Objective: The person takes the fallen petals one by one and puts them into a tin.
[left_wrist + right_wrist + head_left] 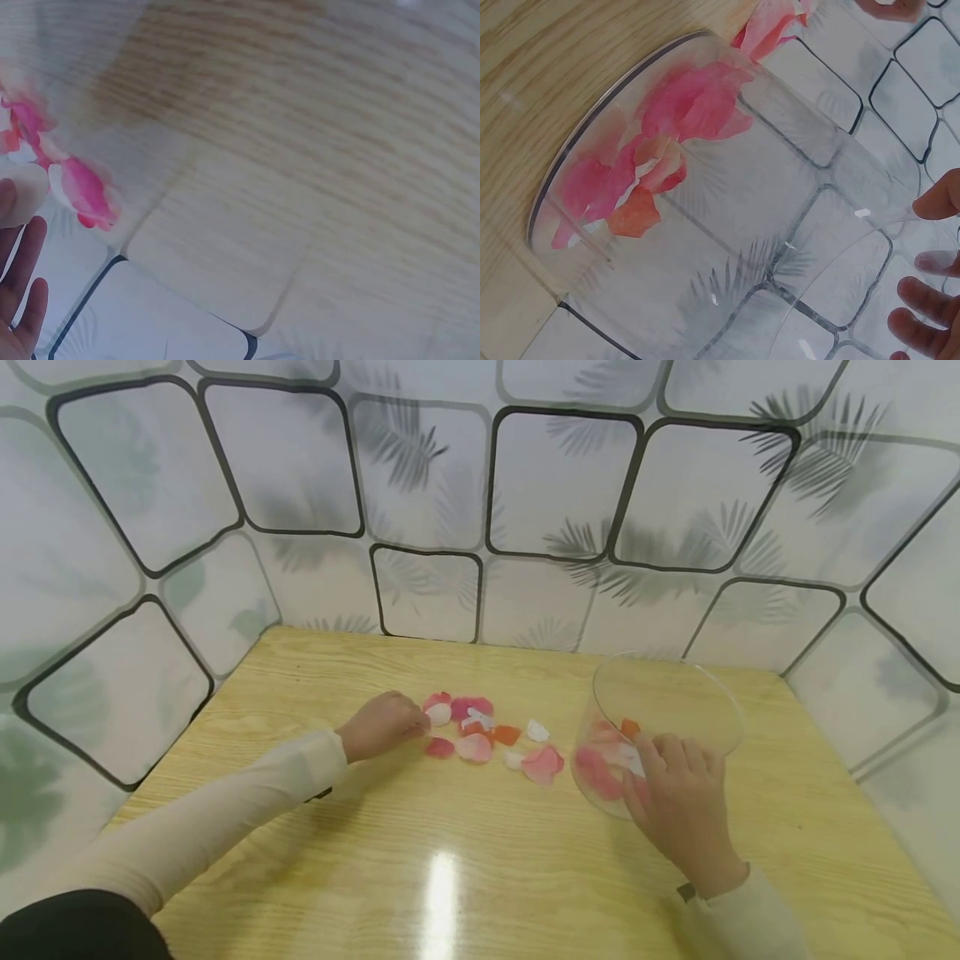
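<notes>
On the yellow wood-grain worktop (337, 877), right of centre: clear see-through cylindrical container (727, 247), open at the top, looks like plastic. Base appears to sit on the wood; can't rule out a slight tilt.

Status, my read: part-way. Done: a batch of pink petals (697, 105) plus a small orange petal (636, 212) inside, bunched low by the base. Left: loose cluster mid-worktop, outside the container. Magenta petals (472, 707) at the back, a light pink petal (474, 747) and a dark pink petal (439, 747) in front, an orange-red petal (507, 735) toward the right, then a small white petal (537, 732) and a rosy pink petal (543, 764) nearest the container. Several overlap, so no reliable count either side.

Hands: left hand (385, 727) at the cluster's left edge, pinching a round white petal (28, 191) between thumb and fingers. Right hand (682, 793) grasping the container at its near rim.

Around: white wall covering (562, 485) with black-outlined rounded squares and grey leaf print behind the worktop; cream sleeves (225, 818) on both arms; black shape (82, 927) bottom left, can't identify.

In the way: container wall stands between cluster and interior, so access is over the rim; right hand blocks part of the view in. Overlapping thin petals could come up together.
</notes>
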A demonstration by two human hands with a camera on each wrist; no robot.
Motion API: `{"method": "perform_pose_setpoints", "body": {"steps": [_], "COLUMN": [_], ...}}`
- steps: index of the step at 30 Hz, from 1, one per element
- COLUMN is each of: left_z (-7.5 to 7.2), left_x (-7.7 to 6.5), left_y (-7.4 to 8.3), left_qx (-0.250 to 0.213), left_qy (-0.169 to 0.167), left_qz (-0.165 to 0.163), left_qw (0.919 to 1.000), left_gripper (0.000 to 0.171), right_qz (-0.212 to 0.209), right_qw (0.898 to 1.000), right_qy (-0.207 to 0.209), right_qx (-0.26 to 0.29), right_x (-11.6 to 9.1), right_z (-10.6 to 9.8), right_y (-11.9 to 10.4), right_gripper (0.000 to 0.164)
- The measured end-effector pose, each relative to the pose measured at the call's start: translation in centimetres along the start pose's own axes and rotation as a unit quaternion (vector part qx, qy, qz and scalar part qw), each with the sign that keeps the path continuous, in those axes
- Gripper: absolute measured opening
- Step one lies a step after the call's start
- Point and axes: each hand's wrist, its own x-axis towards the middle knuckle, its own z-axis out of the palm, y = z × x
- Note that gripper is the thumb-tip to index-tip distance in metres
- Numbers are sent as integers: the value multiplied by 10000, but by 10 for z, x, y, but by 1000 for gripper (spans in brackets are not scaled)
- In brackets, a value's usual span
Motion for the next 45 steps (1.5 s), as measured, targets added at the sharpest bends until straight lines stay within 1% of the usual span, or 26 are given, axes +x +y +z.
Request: {"method": "perform_pose_setpoints", "body": {"steps": [5,6,8,10,11,15,18,22,24,26,28,30,33,35,40,45], "left_z": [-10,-12,-16,-22,-25,-43,-55,-67,-69,-70,-71,-72,-71,-67,-57,-50], "left_x": [7,9,14,22,26,49,70,98,111,125,136,147,161,170,188,201], "left_y": [3,4,6,11,14,31,47,71,83,95,107,119,135,142,152,154], "left_qx": [227,261,259,169,149,107,199,250,124,-2,-123,-183,-166,-150,-73,64], "left_qy": [-157,-130,48,290,449,1001,1387,1904,2097,2155,2085,1925,1634,1485,1141,863], "left_qz": [-411,-430,-389,-264,-143,279,595,965,1061,1087,1071,1037,1003,1016,985,810], "left_qw": [9988,9986,9989,9991,9988,9945,9883,9766,9719,9704,9721,9756,9813,9836,9886,9930], "left_gripper": [5,5,4,4,4,5,4,5,6,7,7,8,9,10,12,13], "right_qz": [-45,-52,-64,-56,-56,-47,-42,-5,8,14,25,31,31,17,-46,-84], "right_qw": [9999,9998,9998,9998,9998,9998,9999,9999,9999,9999,9999,9997,9995,9996,9999,9997], "right_qy": [150,165,185,196,205,187,135,102,86,71,107,183,272,239,109,213], "right_qx": [19,23,21,39,46,69,86,138,141,115,118,152,159,134,30,27], "right_x": [3,3,4,4,4,6,7,7,6,4,3,2,1,0,-1,0], "right_z": [1,1,1,2,2,1,0,0,0,0,0,1,1,1,0,0], "right_y": [1,1,1,2,2,3,2,1,0,0,0,-1,-1,-2,-1,-1], "right_gripper": [41,41,41,41,41,41,40,39,38,37,36,35,35,36,37,41]}}
